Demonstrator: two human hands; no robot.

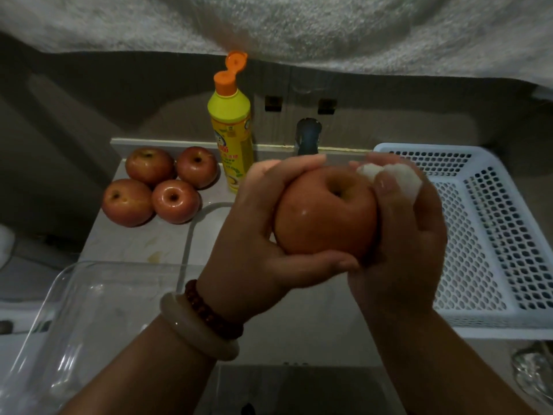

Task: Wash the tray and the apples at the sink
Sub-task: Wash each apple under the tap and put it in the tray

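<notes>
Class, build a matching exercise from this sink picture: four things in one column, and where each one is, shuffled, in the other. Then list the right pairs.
Things
1. apple being washed
2. four apples
3. glass tray
4. white basket

Places
A. far right
B. lower left
C. held in both hands
D. on the counter left of the yellow bottle

Pairs: 1-C, 2-D, 3-B, 4-A
</notes>
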